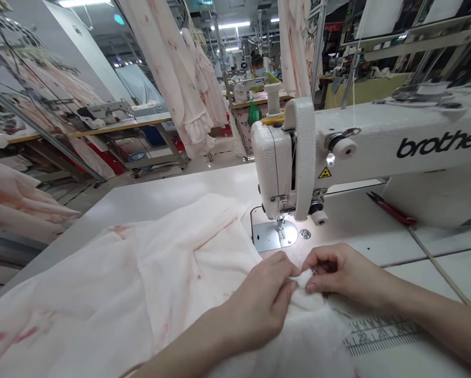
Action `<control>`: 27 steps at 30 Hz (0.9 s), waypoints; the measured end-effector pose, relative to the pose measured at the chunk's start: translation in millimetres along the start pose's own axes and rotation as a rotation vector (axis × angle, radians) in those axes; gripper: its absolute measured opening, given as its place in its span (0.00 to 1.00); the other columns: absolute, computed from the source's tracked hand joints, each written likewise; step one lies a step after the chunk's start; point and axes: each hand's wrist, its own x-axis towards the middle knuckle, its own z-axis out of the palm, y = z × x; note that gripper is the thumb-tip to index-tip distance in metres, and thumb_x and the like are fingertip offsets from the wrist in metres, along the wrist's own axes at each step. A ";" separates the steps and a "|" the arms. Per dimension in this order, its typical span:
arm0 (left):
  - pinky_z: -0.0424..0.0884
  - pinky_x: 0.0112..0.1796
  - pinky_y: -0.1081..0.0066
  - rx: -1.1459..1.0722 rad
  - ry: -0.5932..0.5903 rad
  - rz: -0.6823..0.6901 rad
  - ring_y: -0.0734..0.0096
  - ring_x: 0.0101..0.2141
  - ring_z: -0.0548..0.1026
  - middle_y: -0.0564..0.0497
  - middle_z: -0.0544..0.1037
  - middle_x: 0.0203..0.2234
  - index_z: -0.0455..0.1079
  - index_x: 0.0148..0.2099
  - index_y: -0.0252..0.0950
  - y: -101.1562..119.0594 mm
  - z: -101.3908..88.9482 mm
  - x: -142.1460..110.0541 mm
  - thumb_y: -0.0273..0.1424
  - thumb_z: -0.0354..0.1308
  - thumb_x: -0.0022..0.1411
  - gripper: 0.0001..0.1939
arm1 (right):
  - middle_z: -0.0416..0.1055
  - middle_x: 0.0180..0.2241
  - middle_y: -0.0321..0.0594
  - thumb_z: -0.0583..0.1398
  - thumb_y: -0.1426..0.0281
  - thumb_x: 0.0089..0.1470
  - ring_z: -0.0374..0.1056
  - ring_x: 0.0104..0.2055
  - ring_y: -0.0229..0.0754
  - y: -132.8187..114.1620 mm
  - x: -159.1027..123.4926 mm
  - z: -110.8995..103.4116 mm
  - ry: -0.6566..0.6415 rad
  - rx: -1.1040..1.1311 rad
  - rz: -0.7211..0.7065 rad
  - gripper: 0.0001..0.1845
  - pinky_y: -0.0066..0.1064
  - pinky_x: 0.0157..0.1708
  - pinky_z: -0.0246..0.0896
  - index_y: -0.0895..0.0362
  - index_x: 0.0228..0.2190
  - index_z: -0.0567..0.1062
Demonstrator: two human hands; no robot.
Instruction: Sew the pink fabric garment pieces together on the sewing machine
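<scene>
White fabric with pinkish marks (172,268) spreads over the sewing table and down toward me. My left hand (265,294) pinches a gathered edge of this fabric between thumb and fingers. Close beside it, my right hand (338,273) is closed on the same edge, where a small white fold shows between the two hands. Both hands are just in front of the sewing machine's needle plate (267,236), apart from the needle. The white sewing machine (361,147) stands over the table, its presser foot (280,226) lit by a lamp.
Red-handled thread snips (393,208) lie on the table right of the needle. A printed ruler scale (385,333) runs along the front right. Pale garments (172,68) hang beyond the table. Farther back, a person (259,65) sits at another machine.
</scene>
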 end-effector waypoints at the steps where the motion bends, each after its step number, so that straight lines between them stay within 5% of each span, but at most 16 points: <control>1: 0.65 0.38 0.69 0.003 0.002 0.008 0.68 0.37 0.66 0.49 0.66 0.34 0.60 0.35 0.35 -0.6 0.4 -0.4 0.23 0.42 0.60 0.07 | 0.53 0.17 0.27 0.63 0.69 0.42 0.49 0.21 0.31 -0.7 -0.1 1.0 0.018 -0.027 0.004 0.09 0.24 0.21 0.43 0.60 0.28 0.72; 12: 0.63 0.30 0.72 -0.034 0.092 -0.214 0.70 0.30 0.67 0.53 0.71 0.31 0.64 0.36 0.38 -1.6 4.6 5.2 0.31 0.50 0.57 0.05 | 0.50 0.16 0.27 0.61 0.68 0.45 0.45 0.19 0.30 -1.4 1.0 6.8 0.093 -0.050 0.038 0.08 0.24 0.18 0.37 0.61 0.23 0.68; 20: 0.60 0.24 0.76 -0.035 0.052 -0.204 0.75 0.23 0.65 0.57 0.68 0.21 0.65 0.30 0.37 -1.1 2.1 12.9 0.26 0.48 0.55 0.05 | 0.51 0.17 0.27 0.62 0.71 0.42 0.47 0.19 0.30 -3.2 4.6 0.8 0.056 -0.181 0.043 0.07 0.23 0.17 0.39 0.60 0.26 0.69; 27: 0.63 0.27 0.74 0.033 0.110 -0.174 0.73 0.26 0.67 0.55 0.71 0.25 0.67 0.30 0.37 -2.2 7.2 12.4 0.27 0.48 0.55 0.07 | 0.57 0.18 0.30 0.56 0.66 0.48 0.51 0.18 0.30 -3.7 9.0 -4.8 -0.028 -0.274 0.028 0.08 0.22 0.16 0.44 0.60 0.27 0.69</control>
